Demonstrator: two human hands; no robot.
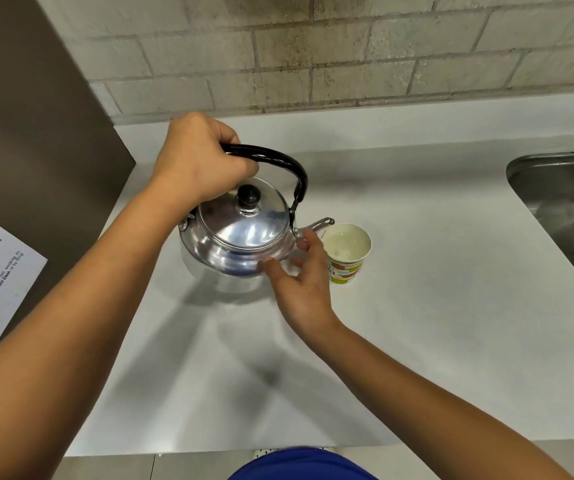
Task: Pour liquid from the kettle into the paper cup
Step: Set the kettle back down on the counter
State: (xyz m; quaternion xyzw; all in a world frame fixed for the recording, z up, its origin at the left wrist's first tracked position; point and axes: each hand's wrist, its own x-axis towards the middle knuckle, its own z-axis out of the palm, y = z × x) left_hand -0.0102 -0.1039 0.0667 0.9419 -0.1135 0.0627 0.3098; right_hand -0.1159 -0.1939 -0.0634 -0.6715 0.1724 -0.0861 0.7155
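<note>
A shiny metal kettle (pixel 240 242) with a black knob on its lid stands on the white counter (pixel 417 289). My left hand (pixel 197 157) is shut on its black arched handle. The spout points right, its tip just over the rim of a paper cup (pixel 347 252). The cup is white inside with a green and orange print, and pale liquid shows in it. My right hand (pixel 301 271) is open between kettle and cup, its fingertips at the kettle's right side below the spout. It hides part of the cup's left wall.
A steel sink (pixel 569 209) with a drain is set into the counter at the right. A brown panel (pixel 36 150) with a printed notice stands at the left. A brick wall runs along the back. The counter's front edge is near my body.
</note>
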